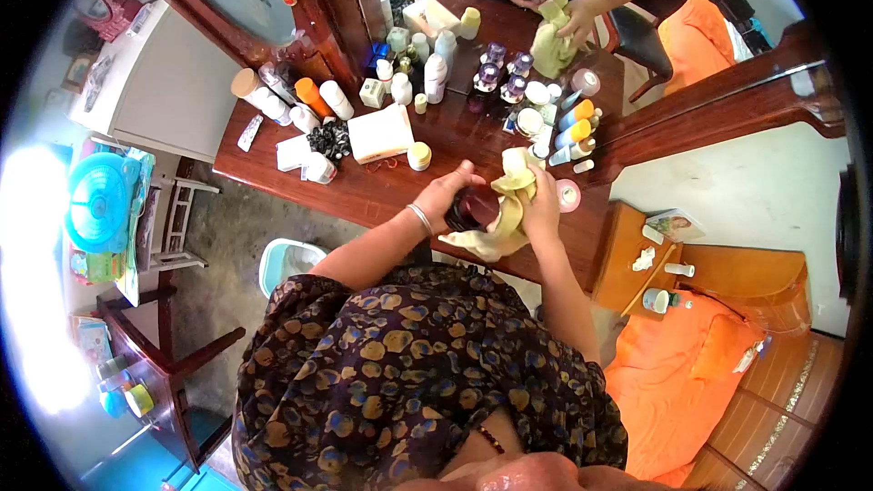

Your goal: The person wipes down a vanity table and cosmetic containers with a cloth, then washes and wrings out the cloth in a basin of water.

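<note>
Head view: left hand [447, 195] closed around dark jar [473, 209], held just above dresser top's [382, 195] near edge. Right hand [543, 200] clenched on yellow cloth [509, 205], pressed against jar. Best practice, by judgement: grip firm, jar rotated steadily, cloth wiped around full surface.

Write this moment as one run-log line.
left hand: grip on dark round jar | right hand: pale yellow cloth against jar | surface: cluttered reddish wooden dressing table

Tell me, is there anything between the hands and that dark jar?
Only on one side. The left hand grips the dark jar directly. The right hand presses a yellow cloth against it, so the cloth lies between that hand and the jar.
</note>
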{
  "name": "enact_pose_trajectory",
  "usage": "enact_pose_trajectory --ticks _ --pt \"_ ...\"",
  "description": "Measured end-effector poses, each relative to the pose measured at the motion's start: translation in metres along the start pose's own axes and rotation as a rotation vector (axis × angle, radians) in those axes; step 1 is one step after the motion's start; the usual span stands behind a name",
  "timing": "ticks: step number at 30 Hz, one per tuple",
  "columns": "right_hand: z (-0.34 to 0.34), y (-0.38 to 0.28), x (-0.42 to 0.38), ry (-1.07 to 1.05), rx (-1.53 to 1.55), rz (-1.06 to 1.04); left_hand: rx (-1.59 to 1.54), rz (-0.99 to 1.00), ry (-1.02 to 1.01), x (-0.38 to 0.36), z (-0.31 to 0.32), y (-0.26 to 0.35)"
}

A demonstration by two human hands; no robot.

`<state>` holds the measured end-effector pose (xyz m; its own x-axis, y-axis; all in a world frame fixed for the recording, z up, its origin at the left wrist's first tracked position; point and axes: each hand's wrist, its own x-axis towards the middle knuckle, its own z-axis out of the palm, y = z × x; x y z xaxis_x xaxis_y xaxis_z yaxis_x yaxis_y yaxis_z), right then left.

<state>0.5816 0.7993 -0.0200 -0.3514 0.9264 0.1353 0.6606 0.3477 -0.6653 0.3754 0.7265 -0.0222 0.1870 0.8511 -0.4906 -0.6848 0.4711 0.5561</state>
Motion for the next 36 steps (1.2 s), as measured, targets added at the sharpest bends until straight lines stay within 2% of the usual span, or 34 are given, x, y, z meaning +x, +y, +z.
enact_pose_trajectory --ticks 1,2,3,5,7,8,11,12,15,17,20,23,24,25,29,31,32,35,36 --pt "0.002 0.005 -0.004 -0.116 -0.103 -0.017 -0.163 -0.112 -0.064 -0.009 -0.006 0.008" --pt "0.004 0.009 -0.008 -0.233 -0.204 -0.038 -0.184 -0.104 -0.031 -0.015 -0.006 0.012" --pt "0.008 0.013 -0.012 -0.346 -0.306 -0.06 -0.215 -0.13 -0.123 -0.024 -0.007 0.019" --pt "0.028 -0.004 -0.019 -0.655 -0.495 0.05 -0.185 -0.091 -0.218 -0.015 -0.026 0.011" --pt "0.039 -0.013 -0.038 -0.588 -0.667 -0.063 -0.205 -0.052 -0.291 -0.013 -0.036 0.005" --pt "0.045 -0.015 -0.038 -0.57 -0.666 -0.049 -0.214 -0.033 -0.326 -0.015 -0.037 0.004" --pt "0.051 -0.013 -0.028 -0.613 -0.634 -0.038 0.18 0.027 -0.292 -0.028 -0.029 0.018" --pt "0.051 -0.013 -0.023 -0.64 -0.631 -0.066 0.223 -0.037 -0.252 -0.022 -0.034 0.017" --pt "0.057 -0.012 -0.005 -0.573 -0.542 -0.216 0.961 0.057 -0.004 -0.024 -0.03 0.03" --pt "0.058 -0.036 0.022 -0.705 -0.641 -0.167 1.084 0.086 0.01 -0.019 -0.047 0.023" --pt "0.096 -0.027 0.058 -0.722 -0.673 -0.197 1.396 0.26 0.119 -0.021 -0.068 0.011" --pt "0.113 -0.047 0.095 -0.781 -0.669 -0.198 1.584 0.28 0.214 -0.03 -0.082 0.01" --pt "0.127 -0.046 0.098 -0.673 -0.774 -0.255 1.625 0.321 0.24 -0.031 -0.086 0.01" --pt "0.131 -0.046 0.102 -0.662 -0.773 -0.244 1.664 0.361 0.267 -0.033 -0.092 0.009" --pt "0.134 -0.031 0.106 -0.654 -0.729 -0.212 1.601 0.402 0.294 -0.033 -0.121 0.009" --pt "0.123 -0.013 0.1 -0.673 -0.738 -0.165 1.594 0.411 0.248 -0.032 -0.131 0.013" --pt "0.105 -0.008 0.09 -0.565 -0.77 -0.28 1.589 0.416 0.226 -0.033 -0.135 0.016" --pt "0.063 -0.001 0.058 -0.519 -0.592 -0.097 1.795 0.52 0.142 -0.036 -0.139 0.028" --pt "0.059 0.009 0.046 -0.498 -0.571 -0.093 1.903 0.374 0.159 -0.041 -0.126 0.037"
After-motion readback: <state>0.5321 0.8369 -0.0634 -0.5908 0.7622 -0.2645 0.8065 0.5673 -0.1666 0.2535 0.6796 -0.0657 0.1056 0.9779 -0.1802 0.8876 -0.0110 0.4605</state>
